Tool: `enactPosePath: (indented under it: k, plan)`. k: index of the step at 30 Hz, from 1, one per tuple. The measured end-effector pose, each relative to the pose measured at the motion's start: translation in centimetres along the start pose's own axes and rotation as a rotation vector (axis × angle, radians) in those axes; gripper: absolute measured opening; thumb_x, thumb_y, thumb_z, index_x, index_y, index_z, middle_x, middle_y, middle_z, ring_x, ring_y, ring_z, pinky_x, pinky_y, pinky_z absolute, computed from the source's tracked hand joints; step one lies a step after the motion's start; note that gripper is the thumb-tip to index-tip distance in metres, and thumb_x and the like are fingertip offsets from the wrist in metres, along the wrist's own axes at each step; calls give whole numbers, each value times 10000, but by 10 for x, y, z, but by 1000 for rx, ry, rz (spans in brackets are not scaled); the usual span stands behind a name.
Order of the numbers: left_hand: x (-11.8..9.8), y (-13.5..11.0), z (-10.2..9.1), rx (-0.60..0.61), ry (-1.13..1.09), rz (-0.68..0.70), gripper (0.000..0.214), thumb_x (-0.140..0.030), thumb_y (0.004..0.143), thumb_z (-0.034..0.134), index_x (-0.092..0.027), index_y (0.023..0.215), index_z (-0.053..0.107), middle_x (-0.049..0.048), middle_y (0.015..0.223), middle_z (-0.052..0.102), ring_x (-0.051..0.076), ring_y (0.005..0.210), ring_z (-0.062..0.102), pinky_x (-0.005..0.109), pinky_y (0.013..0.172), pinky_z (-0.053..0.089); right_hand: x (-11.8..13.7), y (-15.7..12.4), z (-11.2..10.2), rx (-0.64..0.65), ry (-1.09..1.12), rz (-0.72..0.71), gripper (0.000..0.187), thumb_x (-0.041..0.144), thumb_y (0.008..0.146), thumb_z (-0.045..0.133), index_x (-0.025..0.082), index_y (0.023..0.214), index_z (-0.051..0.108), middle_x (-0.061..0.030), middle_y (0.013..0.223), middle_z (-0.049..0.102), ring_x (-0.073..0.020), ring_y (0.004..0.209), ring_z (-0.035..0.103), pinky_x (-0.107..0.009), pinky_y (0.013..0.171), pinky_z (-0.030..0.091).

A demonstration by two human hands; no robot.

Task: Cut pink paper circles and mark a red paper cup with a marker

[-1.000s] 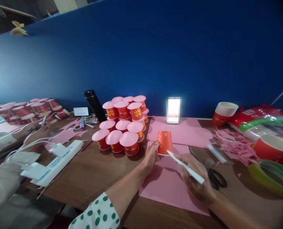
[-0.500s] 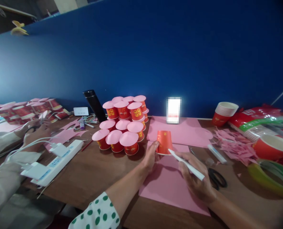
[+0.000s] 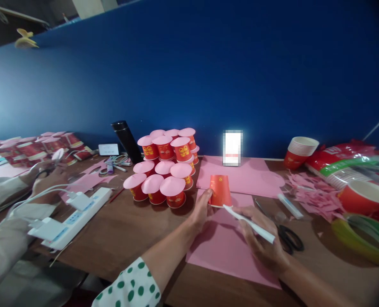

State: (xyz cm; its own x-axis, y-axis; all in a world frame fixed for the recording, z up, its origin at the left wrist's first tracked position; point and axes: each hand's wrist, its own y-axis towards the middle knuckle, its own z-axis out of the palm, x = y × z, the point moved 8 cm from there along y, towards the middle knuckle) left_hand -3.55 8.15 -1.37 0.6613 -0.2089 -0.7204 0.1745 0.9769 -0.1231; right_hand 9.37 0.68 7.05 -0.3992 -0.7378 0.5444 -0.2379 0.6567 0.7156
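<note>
The scissors point(image 3: 291, 238) lie just beside the right hand point(image 3: 262, 238), with a white tube point(image 3: 291, 207), paper scraps point(image 3: 315, 194) and a roll of tape point(image 3: 341, 234) farther right. Behind these stand a cup stack point(image 3: 300, 151) and a red bag point(image 3: 339, 157). Cups with pink caps point(image 3: 164, 183) crowd the table near the left hand point(image 3: 202, 213); beyond them are a black flask point(image 3: 127, 140) and a power strip point(image 3: 77, 219), and a co-worker's hands point(image 3: 50, 183) at far left.

The red cup point(image 3: 220, 187) is upside down over a pink sheet point(image 3: 228, 256), its left side gripped by the left hand. The right hand grips a white pen point(image 3: 251, 226), tip at the cup's lower rim; whether it touches is hard to tell.

The left fingers are mostly hidden, as are the scissors' blades. The phone point(image 3: 233, 147) is pixelated, the co-worker's tool blurred, and the tape cut off at the right.
</note>
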Motion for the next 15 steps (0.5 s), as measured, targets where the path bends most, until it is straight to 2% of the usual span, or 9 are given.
enactPosePath:
  k: [6,11,15]
  plan:
    - [-1,0,1,51,30,33,259,-415,805,636,-164,855,603,58,886,680,227,971,630,384,966,432,1,2,0,-21,5,-9,221,132,892,500,206,1083,583,-50,892,666,-179,795,647,-304,718,505]
    - [1,1,-1,16,-4,6,263,-408,783,662,-163,865,612,64,906,683,234,985,624,386,967,427,0,1,0,12,0,10,191,144,901,483,197,1043,598,-49,866,661,-174,770,643,-299,710,509]
    - [2,2,0,39,-11,10,258,-402,802,640,-156,877,613,74,919,683,233,987,622,376,961,426,-1,0,-1,-4,10,11,205,140,897,487,196,1060,597,-44,868,660,-167,753,641,-287,691,510]
